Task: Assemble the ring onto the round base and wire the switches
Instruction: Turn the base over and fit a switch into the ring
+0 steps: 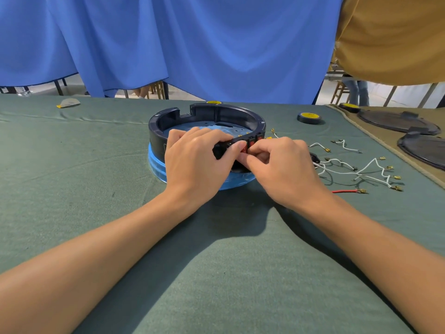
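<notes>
The ring (216, 112), a black collar with a notch cut in its far wall, sits on the round base (156, 167), which shows only as a blue edge below it. Both stand on the green cloth of the table (72, 169), near its middle. The left hand (195, 160) grips the ring's near rim: its fingers curl over the top into the inside, where their tips are hidden, and the thumb lies along the outer wall. A row of red switches (251, 143) is set in that wall, partly covered by both hands. The right hand (284, 165) has its fingers curled and bunched against the wall just below the switches. Whether they pinch a wire, a terminal or nothing is hidden. White wires (368, 169) with brass terminals lie loose just right of this hand, a short red wire (344, 191) nearest the camera. Their left ends vanish behind the hand. A roll of tape (309, 117) lies farther back.
</notes>
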